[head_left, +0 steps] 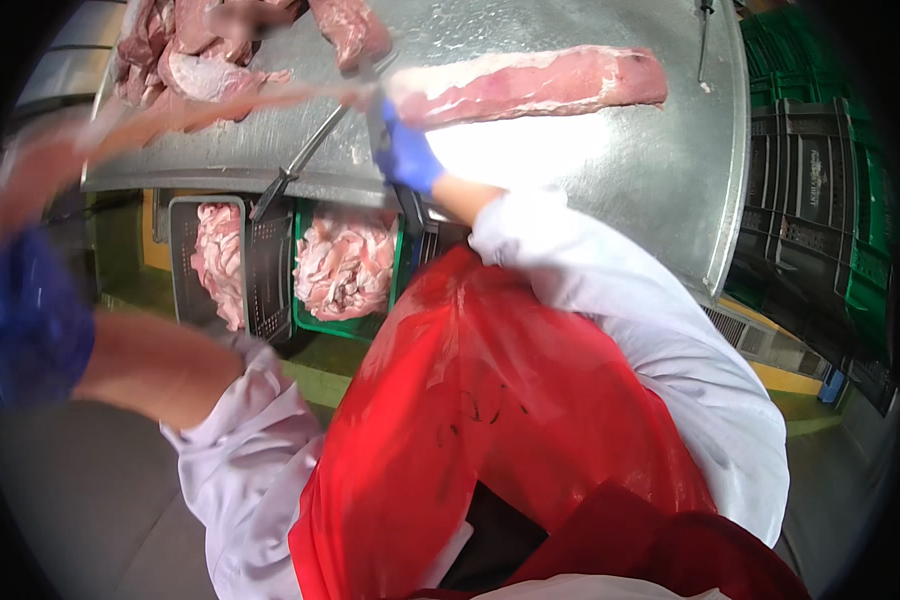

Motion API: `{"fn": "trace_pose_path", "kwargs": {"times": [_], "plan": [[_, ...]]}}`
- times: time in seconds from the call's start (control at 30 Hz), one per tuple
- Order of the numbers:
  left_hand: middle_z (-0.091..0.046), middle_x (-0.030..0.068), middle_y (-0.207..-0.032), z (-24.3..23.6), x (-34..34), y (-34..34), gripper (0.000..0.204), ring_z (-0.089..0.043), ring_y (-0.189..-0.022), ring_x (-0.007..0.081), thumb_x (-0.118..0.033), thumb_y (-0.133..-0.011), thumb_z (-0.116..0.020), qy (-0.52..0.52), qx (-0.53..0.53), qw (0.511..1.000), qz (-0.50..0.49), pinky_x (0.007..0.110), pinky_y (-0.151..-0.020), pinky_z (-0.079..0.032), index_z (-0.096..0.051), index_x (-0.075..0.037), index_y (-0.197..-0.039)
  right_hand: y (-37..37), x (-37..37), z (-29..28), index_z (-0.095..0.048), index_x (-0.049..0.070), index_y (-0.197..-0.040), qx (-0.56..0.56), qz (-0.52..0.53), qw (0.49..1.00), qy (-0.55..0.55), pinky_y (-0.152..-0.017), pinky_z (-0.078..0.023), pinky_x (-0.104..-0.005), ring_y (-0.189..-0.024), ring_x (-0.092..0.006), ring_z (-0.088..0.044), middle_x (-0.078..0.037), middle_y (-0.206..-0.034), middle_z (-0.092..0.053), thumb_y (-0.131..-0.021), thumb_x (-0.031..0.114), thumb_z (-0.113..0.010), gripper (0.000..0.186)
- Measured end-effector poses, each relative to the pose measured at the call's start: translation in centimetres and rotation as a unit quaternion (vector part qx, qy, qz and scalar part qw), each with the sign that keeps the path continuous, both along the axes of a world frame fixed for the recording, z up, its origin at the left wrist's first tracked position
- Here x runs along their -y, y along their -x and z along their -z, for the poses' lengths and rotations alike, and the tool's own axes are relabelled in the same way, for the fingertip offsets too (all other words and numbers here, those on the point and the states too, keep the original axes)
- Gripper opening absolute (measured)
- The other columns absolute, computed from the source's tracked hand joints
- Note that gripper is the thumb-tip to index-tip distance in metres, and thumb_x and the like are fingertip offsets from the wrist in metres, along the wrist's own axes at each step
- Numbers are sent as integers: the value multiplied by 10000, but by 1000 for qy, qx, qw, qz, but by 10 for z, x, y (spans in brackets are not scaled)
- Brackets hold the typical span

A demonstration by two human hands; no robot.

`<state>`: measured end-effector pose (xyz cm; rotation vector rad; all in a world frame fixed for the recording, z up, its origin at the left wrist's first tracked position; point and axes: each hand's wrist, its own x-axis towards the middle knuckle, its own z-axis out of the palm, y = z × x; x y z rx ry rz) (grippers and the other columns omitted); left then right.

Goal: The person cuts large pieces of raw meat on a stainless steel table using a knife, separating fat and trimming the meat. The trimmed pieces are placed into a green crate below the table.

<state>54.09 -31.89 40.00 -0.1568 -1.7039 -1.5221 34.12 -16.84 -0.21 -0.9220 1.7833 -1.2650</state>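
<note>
My left hand, in a blue glove, is closed at the far left on one end of a long, blurred strip of pink meat, which stretches over to the middle of the table. My right hand, also gloved blue, grips a knife at the strip's other end, its blade smeared by motion. Beside it lies a long pale-and-pink loin. A steel rod with a dark handle rests across the table's near edge. Several meat pieces are piled at the table's back left.
Below the steel table stand a grey crate and a green crate, both holding pale meat trimmings. Black crates and green crates are stacked on the right. Another dark-handled tool lies at the back right.
</note>
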Motion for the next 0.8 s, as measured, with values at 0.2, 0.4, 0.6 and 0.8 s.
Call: {"fn": "trace_pose_path", "kwargs": {"times": [0.2, 0.4, 0.6, 0.8], "plan": [[-649, 111, -867, 28, -10, -156, 173, -630, -836, 218, -83, -906, -537, 278, 204, 868, -357, 344, -799, -504, -646, 50, -887, 83, -143, -26, -151, 332, -1598, 83, 141, 985, -56, -550, -540, -300, -608, -131, -604, -61, -773, -635, -925, 176, -572, 809], [-527, 42, -783, 176, 45, -246, 145, -508, -755, 167, -134, -908, -620, -78, 551, 714, -425, 326, -736, -467, -638, 0, -961, 347, -194, 28, -378, -4, -1416, -220, 330, 895, -204, -630, -569, -382, -694, -271, -714, -197, -797, -695, -801, 101, -612, 666], [-660, 213, -1106, 278, 22, -30, 525, -658, -992, 295, -285, -896, -710, 130, 663, 704, -219, 382, -893, -505, -541, 59, -1255, 335, -196, 15, -468, -15, -1350, -295, 235, 887, -267, -710, -562, -405, -776, -321, -711, -237, -920, -703, -806, 161, -618, 591], [-614, 191, -1084, 409, -8, 208, 414, -585, -1070, 389, -309, -836, -681, 322, 323, 872, -176, 476, -938, -464, -607, -38, -1141, 288, -196, -26, -458, -19, -1310, -149, 239, 931, -232, -750, -564, -431, -824, -382, -710, -266, -954, -691, -867, 206, -567, 509]]}}
